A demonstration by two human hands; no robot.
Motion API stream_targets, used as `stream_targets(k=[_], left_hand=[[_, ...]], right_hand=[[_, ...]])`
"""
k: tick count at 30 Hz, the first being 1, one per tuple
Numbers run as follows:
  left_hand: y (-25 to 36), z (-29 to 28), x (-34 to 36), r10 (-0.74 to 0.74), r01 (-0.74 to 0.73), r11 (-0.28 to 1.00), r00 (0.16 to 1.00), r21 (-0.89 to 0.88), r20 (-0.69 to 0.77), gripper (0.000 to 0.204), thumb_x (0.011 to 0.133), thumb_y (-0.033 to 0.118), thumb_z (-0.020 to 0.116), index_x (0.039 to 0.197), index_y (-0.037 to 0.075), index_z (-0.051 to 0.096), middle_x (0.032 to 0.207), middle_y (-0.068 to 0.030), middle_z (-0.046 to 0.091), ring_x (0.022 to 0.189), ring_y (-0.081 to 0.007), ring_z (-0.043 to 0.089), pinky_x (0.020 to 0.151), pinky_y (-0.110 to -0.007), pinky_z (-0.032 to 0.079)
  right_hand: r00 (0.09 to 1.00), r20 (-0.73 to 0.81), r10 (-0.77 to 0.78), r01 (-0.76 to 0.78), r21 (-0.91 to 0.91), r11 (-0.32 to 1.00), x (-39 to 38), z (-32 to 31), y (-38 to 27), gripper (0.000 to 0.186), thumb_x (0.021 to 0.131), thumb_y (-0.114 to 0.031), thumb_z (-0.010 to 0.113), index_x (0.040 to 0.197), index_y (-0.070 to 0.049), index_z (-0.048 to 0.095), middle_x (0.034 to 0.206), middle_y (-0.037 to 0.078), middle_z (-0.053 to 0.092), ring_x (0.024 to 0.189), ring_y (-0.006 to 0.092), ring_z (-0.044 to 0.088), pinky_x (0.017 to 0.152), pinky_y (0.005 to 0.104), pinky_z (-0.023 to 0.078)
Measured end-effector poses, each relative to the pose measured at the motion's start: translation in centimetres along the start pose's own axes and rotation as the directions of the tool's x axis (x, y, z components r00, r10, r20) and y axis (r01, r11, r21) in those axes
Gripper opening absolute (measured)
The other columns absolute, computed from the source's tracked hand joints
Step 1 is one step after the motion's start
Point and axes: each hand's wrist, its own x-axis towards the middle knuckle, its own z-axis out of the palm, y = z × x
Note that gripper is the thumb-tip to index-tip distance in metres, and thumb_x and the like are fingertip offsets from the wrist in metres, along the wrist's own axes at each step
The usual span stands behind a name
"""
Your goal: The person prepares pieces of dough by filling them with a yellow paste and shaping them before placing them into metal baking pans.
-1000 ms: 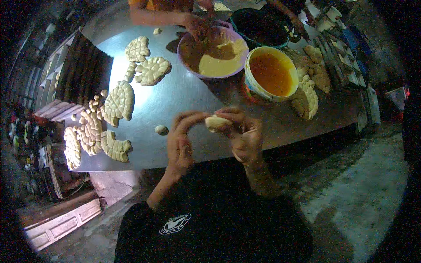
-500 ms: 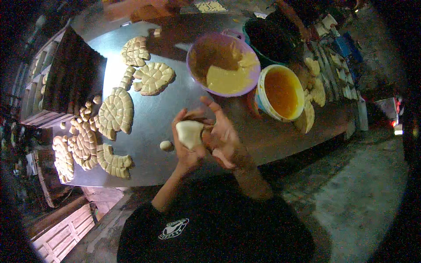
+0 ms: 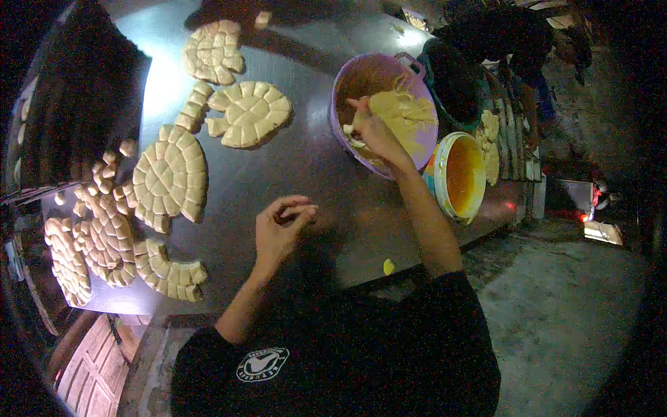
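Note:
My left hand (image 3: 283,224) hovers over the steel table (image 3: 269,170), fingers loosely curled, nothing visible between them. My right hand (image 3: 372,135) reaches into the purple tub (image 3: 424,149) of yellowish paste (image 3: 403,115), gripping a pale dough piece (image 3: 351,132); its fingertips are partly hidden. Scored flat dough shapes lie left of my hands: one at the top (image 3: 213,52), a round one (image 3: 248,111), a larger oval (image 3: 169,174) and several lower ones (image 3: 104,243). A white bucket (image 3: 462,174) of orange liquid stands below and right of the tub.
Dark racks (image 3: 94,83) stand at upper left. A dark green tub (image 3: 451,90), more dough (image 3: 490,142) and stacked trays (image 3: 514,132) are at right. A small yellow piece (image 3: 388,266) lies near the front edge. Beyond is concrete floor (image 3: 563,292).
My hands have separated from around the dough: the right moved up into the purple tub with a pale piece, the left stayed low. The view has turned, and the co-worker's arm no longer shows clearly.

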Motion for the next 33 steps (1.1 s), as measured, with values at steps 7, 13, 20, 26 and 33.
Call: stream_targets(k=[7, 13, 20, 26, 33], left_hand=[[1.2, 1.6, 2.0, -0.058, 0.072, 0.982, 0.995, -0.176, 0.082, 0.033, 0.091, 0.023, 0.062, 0.115, 0.0, 0.057, 0.103, -0.0053, 0.062, 0.092, -0.0106, 0.056, 0.081, -0.027, 0.047], [6.6, 3.7, -2.1, -0.157, 0.346, 0.757, 0.92, -0.555, 0.36, 0.051, 0.099, 0.043, 0.042, 0.128, 0.002, 0.049, 0.121, -0.008, 0.056, 0.11, -0.0186, 0.053, 0.099, -0.034, 0.039], [7.2, 8.1, -7.6, -0.315, 0.34, 0.639, 0.934, -0.69, 0.168, 0.043, 0.098, 0.037, 0.047, 0.122, 0.003, 0.052, 0.123, -0.0074, 0.056, 0.115, -0.0191, 0.052, 0.101, -0.033, 0.038], [5.5, 12.0, -11.6, 0.036, 0.035, 0.899, 0.988, -0.437, 0.152, 0.044, 0.091, 0.022, 0.062, 0.128, 0.001, 0.051, 0.132, -0.0059, 0.048, 0.122, -0.0204, 0.047, 0.102, -0.034, 0.038], [2.4, 15.4, -14.4, 0.415, -0.431, 0.899, 0.895, 0.078, 0.16, 0.046, 0.088, 0.021, 0.066, 0.128, 0.003, 0.056, 0.14, -0.0087, 0.042, 0.126, -0.02, 0.043, 0.099, -0.032, 0.04]], right_hand=[[0.984, -0.094, 0.15, -0.091, 0.459, 0.884, -5.1, -2.1, -5.7, 0.039, 0.099, -0.029, 0.045, 0.125, -0.001, 0.053, 0.113, 0.015, 0.061, 0.105, 0.0233, 0.058, 0.09, 0.0342, 0.046], [0.985, -0.174, 0.007, 0.161, 0.926, 0.341, -13.9, -1.8, -13.4, 0.057, 0.091, -0.007, 0.058, 0.14, -0.002, 0.03, 0.112, 0.015, 0.059, 0.101, 0.0175, 0.058, 0.088, 0.0293, 0.047], [0.996, -0.041, -0.084, 0.07, 0.923, 0.377, -20.3, -3.2, -6.7, 0.055, 0.081, -0.027, 0.074, 0.122, 0.0, 0.051, 0.109, 0.01, 0.062, 0.099, 0.0185, 0.06, 0.088, 0.0312, 0.049], [0.84, -0.198, -0.504, 0.536, 0.17, 0.827, -25.4, -7.4, -5.7, 0.052, 0.078, -0.005, 0.071, 0.127, -0.001, 0.054, 0.135, 0.015, 0.045, 0.12, 0.0263, 0.05, 0.097, 0.0361, 0.046], [0.855, -0.338, -0.393, 0.517, 0.51, 0.687, -30.3, -8.6, -4.3, 0.036, 0.079, 0.004, 0.066, 0.114, -0.003, 0.062, 0.124, 0.017, 0.055, 0.113, 0.0282, 0.056, 0.09, 0.0345, 0.05]])
